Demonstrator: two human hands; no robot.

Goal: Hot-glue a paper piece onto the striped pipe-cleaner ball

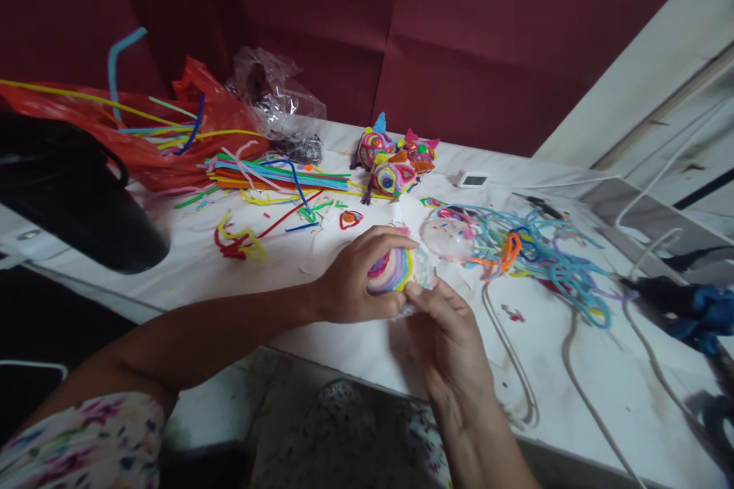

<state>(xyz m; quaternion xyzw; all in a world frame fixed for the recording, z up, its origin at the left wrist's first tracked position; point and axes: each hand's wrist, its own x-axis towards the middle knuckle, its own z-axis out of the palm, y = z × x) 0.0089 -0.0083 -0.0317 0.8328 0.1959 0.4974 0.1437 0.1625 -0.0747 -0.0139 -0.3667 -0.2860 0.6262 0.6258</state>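
Left hand [354,275] cups a rainbow-striped pipe-cleaner ball [391,269], fingers curled around it. Right hand [446,332] pinches the ball's lower edge from below. A clear plastic dome [447,237] lies just beyond both hands, beside tangled blue pipe cleaners [550,260].

No text, label, brand or number can be read anywhere. The small white display device [473,179] on the table [355,344] shows a screen too small to make out.

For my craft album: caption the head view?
Both hands hold a rainbow pipe-cleaner coil over a cluttered white table.
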